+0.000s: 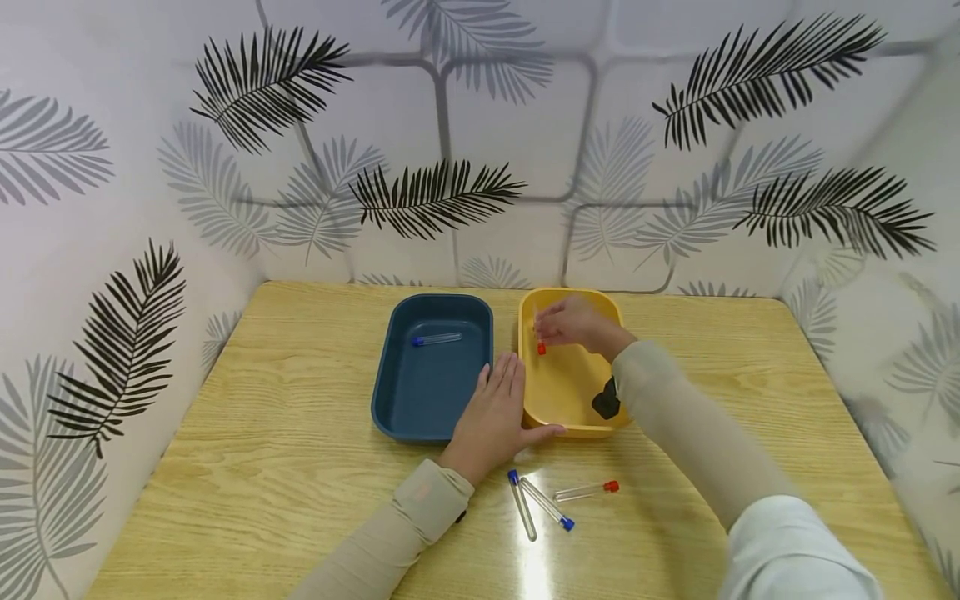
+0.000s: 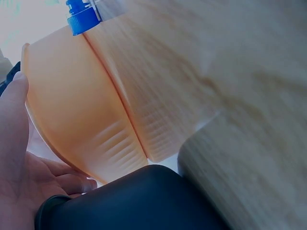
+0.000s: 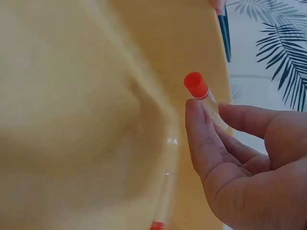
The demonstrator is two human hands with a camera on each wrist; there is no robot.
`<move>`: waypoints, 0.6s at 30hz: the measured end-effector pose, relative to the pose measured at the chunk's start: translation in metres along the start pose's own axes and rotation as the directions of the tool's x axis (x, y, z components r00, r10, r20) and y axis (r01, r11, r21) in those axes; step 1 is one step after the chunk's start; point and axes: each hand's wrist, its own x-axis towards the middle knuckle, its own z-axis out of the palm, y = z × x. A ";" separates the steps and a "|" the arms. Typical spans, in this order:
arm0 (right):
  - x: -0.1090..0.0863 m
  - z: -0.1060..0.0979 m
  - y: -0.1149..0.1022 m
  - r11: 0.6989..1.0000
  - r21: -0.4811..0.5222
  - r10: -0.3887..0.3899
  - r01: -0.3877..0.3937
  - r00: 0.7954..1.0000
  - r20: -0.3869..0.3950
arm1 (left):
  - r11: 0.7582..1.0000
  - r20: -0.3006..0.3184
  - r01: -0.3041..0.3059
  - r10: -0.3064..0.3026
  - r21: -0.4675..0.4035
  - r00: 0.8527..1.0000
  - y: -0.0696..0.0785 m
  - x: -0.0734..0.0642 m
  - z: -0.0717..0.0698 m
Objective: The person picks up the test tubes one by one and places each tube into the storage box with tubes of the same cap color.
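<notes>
My right hand is inside the yellow bin, near its left wall. In the right wrist view, thumb and fingers pinch a clear test tube just below its red cap. A second red-capped tube lies in the bin below. My left hand rests at the near left corner of the yellow bin, fingers straight along its side and thumb stretched across its front. In the left wrist view that thumb touches the rim. The dark blue bin stands beside this hand, holding a blue-capped tube.
In front of the bins lie two blue-capped tubes, one nearer the left and one slanted beside it, and a red-capped tube. Behind the wooden table rises a leaf-patterned wall. A black wrist-worn piece shows at my right wrist.
</notes>
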 end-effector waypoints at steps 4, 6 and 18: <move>0.003 0.005 0.005 1.000 -0.003 0.028 -0.028 0.999 -0.016 | 1.000 0.004 0.001 -0.001 0.006 1.000 0.000 0.000 0.001; 0.004 0.006 0.008 0.999 -0.016 0.030 -0.030 0.999 -0.010 | 1.000 0.006 0.001 -0.001 0.007 1.000 0.000 0.000 0.001; 0.017 0.012 0.020 0.995 0.041 0.092 -0.091 0.996 -0.016 | 1.000 0.018 0.006 -0.006 0.003 1.000 0.001 -0.001 -0.001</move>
